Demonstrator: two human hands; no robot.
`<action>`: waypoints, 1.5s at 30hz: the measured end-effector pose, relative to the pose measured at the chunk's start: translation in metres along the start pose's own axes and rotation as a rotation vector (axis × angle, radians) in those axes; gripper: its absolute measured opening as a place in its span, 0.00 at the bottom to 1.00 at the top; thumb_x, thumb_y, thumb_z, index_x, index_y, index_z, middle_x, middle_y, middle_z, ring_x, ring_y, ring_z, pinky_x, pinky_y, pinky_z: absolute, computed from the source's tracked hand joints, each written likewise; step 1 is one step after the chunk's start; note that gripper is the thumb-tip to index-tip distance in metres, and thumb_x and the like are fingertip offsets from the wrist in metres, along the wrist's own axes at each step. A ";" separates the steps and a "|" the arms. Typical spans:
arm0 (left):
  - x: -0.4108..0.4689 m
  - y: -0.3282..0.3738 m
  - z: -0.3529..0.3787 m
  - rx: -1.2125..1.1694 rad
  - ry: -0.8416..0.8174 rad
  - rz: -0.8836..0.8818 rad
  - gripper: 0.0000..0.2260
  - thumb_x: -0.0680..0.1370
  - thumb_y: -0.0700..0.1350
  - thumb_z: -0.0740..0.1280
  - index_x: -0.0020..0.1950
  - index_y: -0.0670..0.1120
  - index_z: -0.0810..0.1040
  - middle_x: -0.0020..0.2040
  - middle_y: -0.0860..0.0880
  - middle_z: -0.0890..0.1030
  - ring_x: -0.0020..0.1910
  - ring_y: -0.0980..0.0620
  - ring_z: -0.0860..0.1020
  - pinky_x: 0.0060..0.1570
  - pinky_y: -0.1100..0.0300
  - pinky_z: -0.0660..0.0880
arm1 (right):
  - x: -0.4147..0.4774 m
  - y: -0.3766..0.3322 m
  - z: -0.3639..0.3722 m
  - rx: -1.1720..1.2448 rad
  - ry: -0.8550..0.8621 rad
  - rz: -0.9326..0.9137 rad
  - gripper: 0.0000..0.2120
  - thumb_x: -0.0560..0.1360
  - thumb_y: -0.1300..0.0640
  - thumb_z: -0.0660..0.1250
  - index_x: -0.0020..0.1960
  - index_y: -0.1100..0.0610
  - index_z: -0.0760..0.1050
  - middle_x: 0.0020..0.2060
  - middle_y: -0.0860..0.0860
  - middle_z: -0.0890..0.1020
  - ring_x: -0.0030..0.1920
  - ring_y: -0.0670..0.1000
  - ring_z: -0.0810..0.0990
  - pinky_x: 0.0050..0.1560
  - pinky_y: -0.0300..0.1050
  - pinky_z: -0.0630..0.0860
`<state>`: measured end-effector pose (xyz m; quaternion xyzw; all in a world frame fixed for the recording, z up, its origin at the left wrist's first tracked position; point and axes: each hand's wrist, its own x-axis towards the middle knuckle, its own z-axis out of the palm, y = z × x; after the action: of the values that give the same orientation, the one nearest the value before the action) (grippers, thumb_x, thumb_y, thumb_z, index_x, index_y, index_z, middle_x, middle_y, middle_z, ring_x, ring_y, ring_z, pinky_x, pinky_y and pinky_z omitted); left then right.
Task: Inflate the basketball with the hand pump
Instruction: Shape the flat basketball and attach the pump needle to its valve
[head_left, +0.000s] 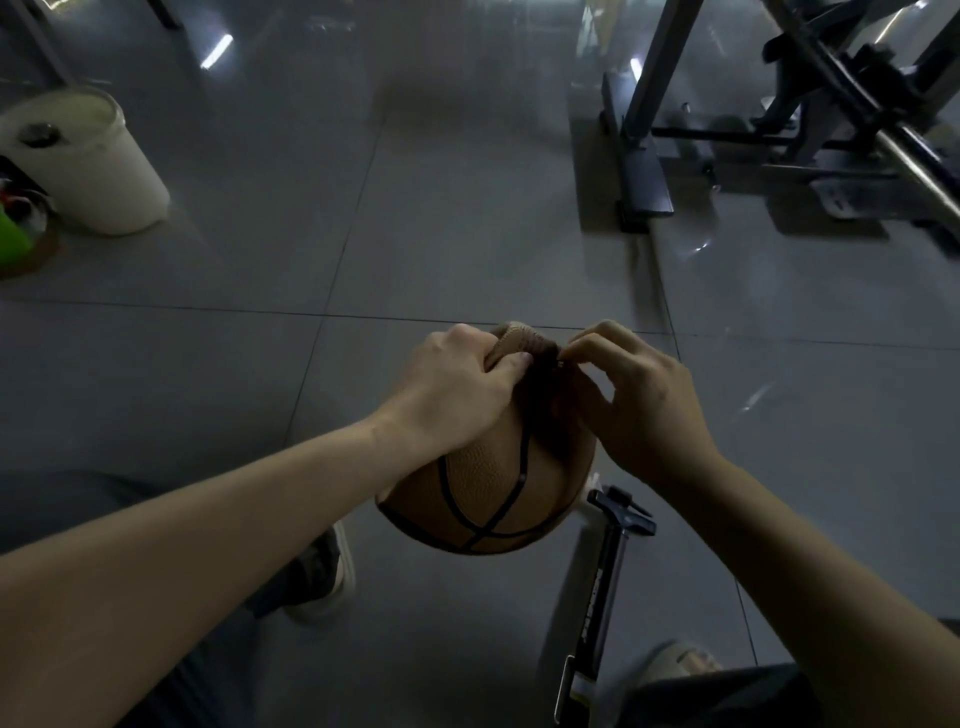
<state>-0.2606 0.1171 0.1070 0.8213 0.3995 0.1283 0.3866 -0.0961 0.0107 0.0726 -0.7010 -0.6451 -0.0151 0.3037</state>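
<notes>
A soft, partly collapsed orange basketball (488, 493) with black seams sits low in the middle of the view, above the grey floor. My left hand (457, 395) grips its folded upper part, thumb pressed into the crease. My right hand (634, 395) pinches something small at the top of the ball with thumb and forefinger; what it pinches is too small to make out. The black hand pump (602, 587) lies on the floor below and right of the ball, handle end towards it, untouched.
A white bucket (88, 166) stands at the far left beside green and red items (15, 234). Gym machine frames (810, 124) fill the far right. My shoes (322, 577) and dark trousers flank the pump on the tiled floor (467, 208).
</notes>
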 end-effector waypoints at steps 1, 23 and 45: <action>0.000 0.002 -0.001 0.019 0.009 0.023 0.21 0.81 0.51 0.66 0.28 0.50 0.69 0.23 0.56 0.69 0.22 0.60 0.70 0.22 0.69 0.61 | 0.000 0.001 0.001 -0.040 0.016 -0.034 0.07 0.80 0.53 0.65 0.52 0.54 0.79 0.47 0.49 0.80 0.40 0.50 0.79 0.35 0.52 0.78; -0.002 -0.017 0.009 0.015 -0.006 -0.167 0.19 0.70 0.61 0.75 0.31 0.48 0.79 0.29 0.52 0.80 0.31 0.52 0.80 0.31 0.61 0.72 | 0.009 -0.011 0.011 0.405 0.047 0.383 0.03 0.81 0.60 0.65 0.48 0.56 0.75 0.42 0.41 0.81 0.44 0.38 0.81 0.40 0.29 0.75; 0.027 0.006 -0.015 -0.839 -0.148 -0.345 0.07 0.79 0.37 0.68 0.52 0.36 0.83 0.45 0.40 0.86 0.44 0.46 0.85 0.43 0.57 0.82 | 0.008 -0.035 0.007 -0.104 0.004 0.062 0.09 0.79 0.53 0.62 0.48 0.57 0.77 0.45 0.50 0.79 0.44 0.49 0.76 0.37 0.46 0.75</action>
<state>-0.2475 0.1429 0.1189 0.5221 0.4153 0.1535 0.7289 -0.1300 0.0201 0.0841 -0.7353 -0.6210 -0.0407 0.2684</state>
